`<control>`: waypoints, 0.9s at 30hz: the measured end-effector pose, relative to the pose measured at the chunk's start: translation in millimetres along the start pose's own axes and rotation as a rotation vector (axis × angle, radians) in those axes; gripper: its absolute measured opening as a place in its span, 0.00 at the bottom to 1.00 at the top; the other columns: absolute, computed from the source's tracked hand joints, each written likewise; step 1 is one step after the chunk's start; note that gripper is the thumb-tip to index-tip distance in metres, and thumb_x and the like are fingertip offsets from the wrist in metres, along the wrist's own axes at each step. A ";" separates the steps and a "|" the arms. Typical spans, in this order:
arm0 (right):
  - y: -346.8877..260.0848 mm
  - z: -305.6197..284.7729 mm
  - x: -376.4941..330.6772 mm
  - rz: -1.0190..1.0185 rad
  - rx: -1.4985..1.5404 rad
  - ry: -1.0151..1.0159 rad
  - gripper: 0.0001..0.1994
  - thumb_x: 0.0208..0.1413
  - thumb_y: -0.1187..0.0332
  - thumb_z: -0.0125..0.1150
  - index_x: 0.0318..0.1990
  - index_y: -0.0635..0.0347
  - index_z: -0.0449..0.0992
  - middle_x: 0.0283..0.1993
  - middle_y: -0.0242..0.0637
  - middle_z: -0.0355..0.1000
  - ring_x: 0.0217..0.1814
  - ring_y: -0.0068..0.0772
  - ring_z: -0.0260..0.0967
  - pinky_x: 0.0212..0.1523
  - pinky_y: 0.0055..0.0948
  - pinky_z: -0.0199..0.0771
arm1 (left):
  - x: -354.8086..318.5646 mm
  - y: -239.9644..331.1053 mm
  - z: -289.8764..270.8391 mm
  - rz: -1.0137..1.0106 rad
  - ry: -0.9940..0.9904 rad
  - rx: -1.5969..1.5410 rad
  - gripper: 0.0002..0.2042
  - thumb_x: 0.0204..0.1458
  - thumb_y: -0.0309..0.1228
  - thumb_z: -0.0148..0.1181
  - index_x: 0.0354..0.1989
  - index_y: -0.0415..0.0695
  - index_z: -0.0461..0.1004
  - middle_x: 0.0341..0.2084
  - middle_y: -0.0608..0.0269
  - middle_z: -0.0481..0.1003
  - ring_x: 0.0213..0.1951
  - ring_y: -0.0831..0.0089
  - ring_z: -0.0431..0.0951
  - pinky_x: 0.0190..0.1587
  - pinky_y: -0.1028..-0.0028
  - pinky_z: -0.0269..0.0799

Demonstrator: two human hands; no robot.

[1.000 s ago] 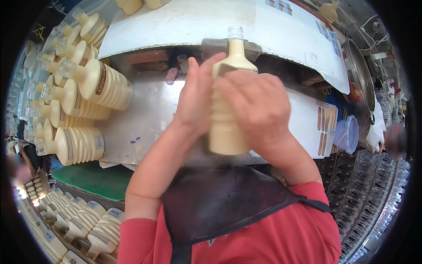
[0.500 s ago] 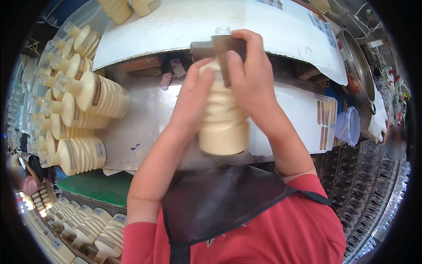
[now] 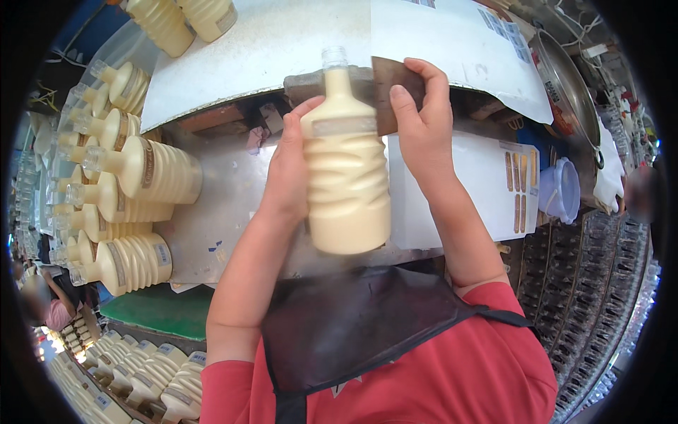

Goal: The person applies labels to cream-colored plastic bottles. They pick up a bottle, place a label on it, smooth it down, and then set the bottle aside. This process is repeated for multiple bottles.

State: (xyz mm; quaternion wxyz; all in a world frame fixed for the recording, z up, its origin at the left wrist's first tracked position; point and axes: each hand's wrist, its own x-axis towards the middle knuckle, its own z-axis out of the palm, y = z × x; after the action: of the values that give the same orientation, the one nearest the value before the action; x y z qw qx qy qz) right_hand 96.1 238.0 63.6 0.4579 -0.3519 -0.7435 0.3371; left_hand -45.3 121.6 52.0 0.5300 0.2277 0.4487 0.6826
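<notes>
A cream-coloured plastic bottle point(image 3: 348, 212) with a wavy ribbed body and a clear threaded neck stands upright before me. A greyish band runs across its shoulder. Along its left side lies my left hand point(image 3: 288, 166), closed on the bottle with the thumb near the shoulder. My right hand point(image 3: 427, 127) pinches a flat dark brown plate point(image 3: 397, 92) between thumb and fingers. That plate is just right of the bottle's shoulder, with its lower edge near the bottle. Behind the neck is a grey-brown block point(image 3: 300, 90), partly hidden.
Similar cream bottles point(image 3: 159, 169) with brown labels lie stacked on the left. A white sheet with brown label strips point(image 3: 520, 212) is at right, beside a lilac bucket point(image 3: 561, 191). A white board point(image 3: 268, 49) spans the far side. Crates of clear bottles point(image 3: 565, 297) stand lower right.
My right hand has drawn the brown plate off the front of the bottle to the right. The bottle now shows its banded shoulder, and my left hand has shifted to its left side.
</notes>
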 end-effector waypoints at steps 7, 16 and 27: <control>-54.1 27.1 12.4 -0.112 -0.180 -0.120 0.17 0.62 0.70 0.51 0.57 0.64 0.65 0.55 0.55 0.68 0.55 0.58 0.69 0.57 0.47 0.70 | -12.2 9.2 14.8 0.028 -0.072 0.016 0.36 0.69 0.61 0.29 0.71 0.44 0.54 0.57 0.55 0.72 0.54 0.70 0.76 0.58 0.68 0.74; -60.3 29.7 4.6 -0.048 -0.320 -0.106 0.18 0.61 0.73 0.52 0.59 0.66 0.66 0.56 0.54 0.69 0.58 0.56 0.69 0.58 0.42 0.70 | -3.8 -2.9 1.5 0.055 -0.020 0.190 0.28 0.71 0.52 0.41 0.68 0.43 0.60 0.56 0.58 0.73 0.55 0.71 0.74 0.59 0.69 0.72; 9.9 2.2 -6.9 -0.054 -0.122 0.058 0.19 0.63 0.71 0.55 0.60 0.66 0.66 0.58 0.53 0.70 0.61 0.52 0.69 0.63 0.42 0.67 | 3.9 -13.7 -8.1 0.085 0.017 0.120 0.20 0.72 0.39 0.41 0.65 0.42 0.66 0.55 0.56 0.74 0.54 0.68 0.76 0.58 0.66 0.74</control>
State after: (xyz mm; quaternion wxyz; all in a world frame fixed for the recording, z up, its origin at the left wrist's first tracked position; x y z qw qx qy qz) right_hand 98.6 237.1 51.6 0.4660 -0.3684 -0.7584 0.2684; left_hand -45.9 122.7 35.7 0.4822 0.2721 0.4830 0.6783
